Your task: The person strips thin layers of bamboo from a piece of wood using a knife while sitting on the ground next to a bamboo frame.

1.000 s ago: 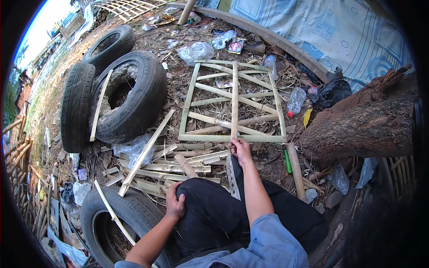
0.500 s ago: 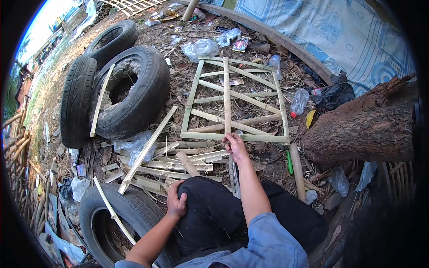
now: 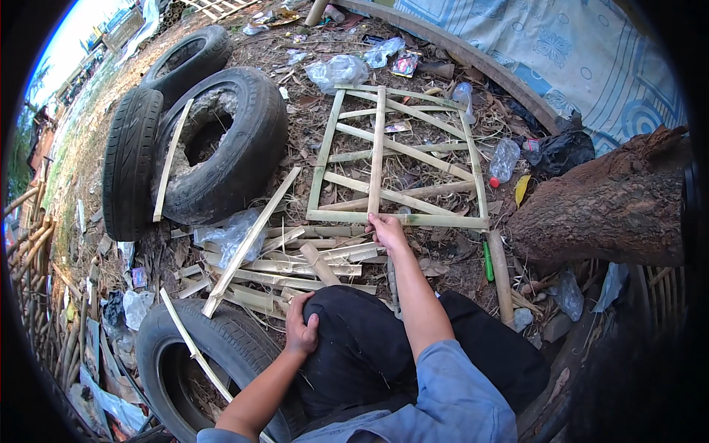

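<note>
On the ground ahead lies a bamboo lattice frame (image 3: 413, 219), roughly square, with crossing diagonal slats. An upright bamboo slat (image 3: 379, 148) lies across it from far bar to near bar. My right hand (image 3: 386, 231) pinches this slat's near end, at the frame's near bar. My left hand (image 3: 301, 325) rests on my bent left knee (image 3: 343, 332), fingers laid over the dark trouser cloth, with nothing in it. Below the frame, left of my right forearm, is a pile of split bamboo strips (image 3: 295, 277). A narrow metal-looking tool (image 3: 393, 284) lies beside that forearm, partly hidden.
Old tyres (image 3: 255, 148) stand at the left; another tyre (image 3: 166, 354) lies near my left arm, bamboo strips leaning on both. A thick log (image 3: 598, 203) is at the right. A green-handled object (image 3: 488, 262), a plastic bottle (image 3: 504, 160) and a blue-white sheet (image 3: 546, 59) also show.
My right hand has shifted the near end of the upright slat leftward along the near bar, so it now slants slightly. My left hand stays on the knee. The whole view has shifted slightly.
</note>
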Demonstrator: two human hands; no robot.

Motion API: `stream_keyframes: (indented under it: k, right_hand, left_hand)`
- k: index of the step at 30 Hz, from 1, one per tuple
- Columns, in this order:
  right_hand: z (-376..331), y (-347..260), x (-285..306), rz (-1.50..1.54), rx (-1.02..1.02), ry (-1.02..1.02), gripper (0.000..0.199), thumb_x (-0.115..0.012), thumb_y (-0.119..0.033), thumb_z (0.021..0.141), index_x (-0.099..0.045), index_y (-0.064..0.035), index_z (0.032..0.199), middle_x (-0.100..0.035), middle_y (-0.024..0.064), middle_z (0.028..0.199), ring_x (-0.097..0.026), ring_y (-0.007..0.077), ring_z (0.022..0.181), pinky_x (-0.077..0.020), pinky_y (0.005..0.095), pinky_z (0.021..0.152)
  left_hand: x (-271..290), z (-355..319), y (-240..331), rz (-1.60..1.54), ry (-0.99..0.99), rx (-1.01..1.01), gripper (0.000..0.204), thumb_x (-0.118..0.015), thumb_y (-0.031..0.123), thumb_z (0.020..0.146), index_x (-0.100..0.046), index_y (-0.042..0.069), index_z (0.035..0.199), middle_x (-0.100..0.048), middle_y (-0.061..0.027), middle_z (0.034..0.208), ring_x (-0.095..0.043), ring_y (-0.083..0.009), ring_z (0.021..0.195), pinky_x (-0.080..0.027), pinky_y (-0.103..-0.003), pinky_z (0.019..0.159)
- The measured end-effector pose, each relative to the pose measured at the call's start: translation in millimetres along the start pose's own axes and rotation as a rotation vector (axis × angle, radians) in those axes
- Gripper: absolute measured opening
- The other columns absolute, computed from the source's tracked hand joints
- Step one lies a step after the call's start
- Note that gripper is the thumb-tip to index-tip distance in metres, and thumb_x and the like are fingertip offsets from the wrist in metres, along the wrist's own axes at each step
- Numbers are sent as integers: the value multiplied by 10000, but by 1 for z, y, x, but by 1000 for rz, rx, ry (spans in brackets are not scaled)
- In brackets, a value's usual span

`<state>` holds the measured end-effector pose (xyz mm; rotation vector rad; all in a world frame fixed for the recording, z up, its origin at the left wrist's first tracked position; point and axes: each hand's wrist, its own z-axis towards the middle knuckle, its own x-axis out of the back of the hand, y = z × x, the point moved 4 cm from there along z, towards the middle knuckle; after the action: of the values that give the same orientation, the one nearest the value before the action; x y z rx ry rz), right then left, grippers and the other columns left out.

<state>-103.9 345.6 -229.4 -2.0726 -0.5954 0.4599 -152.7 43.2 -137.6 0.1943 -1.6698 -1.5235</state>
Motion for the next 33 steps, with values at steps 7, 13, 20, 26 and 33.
stream_keyframes:
  k: [7, 13, 20, 26, 33]
  right_hand:
    - [8, 6, -3, -161, -45, 37, 325, -553, -302, 959, -654, -10, 860, -619, 51, 644, -501, 99, 429, -386, 248, 372]
    - [13, 10, -2, -240, -86, 94, 357, -590, -298, 918, -650, 33, 796, -625, 94, 608, -562, 161, 423, -470, 299, 399]
    - [11, 8, -3, -378, -59, 159, 400, -585, -319, 921, -657, 22, 724, -616, 87, 558, -594, 188, 431, -491, 312, 439]
    - [5, 3, -4, -561, -54, 205, 461, -552, -372, 936, -674, 8, 705, -621, 110, 538, -628, 223, 455, -526, 360, 541]
    - [0, -1, -5, -614, -80, 259, 491, -524, -390, 944, -673, 30, 736, -636, 129, 554, -641, 238, 469, -539, 371, 580]
  left_hand:
    - [2, -1, 0, -25, 8, 11, 579, -516, 461, 843, -538, -18, 1167, -572, -226, 1075, -562, -385, 1039, -419, -410, 934]
    - [3, -1, -1, -33, 10, 7, 566, -522, 449, 843, -542, -17, 1165, -575, -224, 1062, -565, -383, 1026, -423, -413, 924]
    - [4, 0, 4, -35, 19, 7, 569, -523, 453, 841, -544, -16, 1161, -580, -223, 1047, -568, -391, 1011, -427, -418, 909]
    - [4, 0, 6, -20, 27, 4, 591, -512, 490, 841, -551, -15, 1145, -585, -225, 1042, -572, -396, 1006, -431, -423, 900]
    - [2, -2, 1, -22, 37, -5, 601, -509, 501, 846, -554, -16, 1150, -589, -230, 1032, -575, -397, 1000, -431, -423, 899]
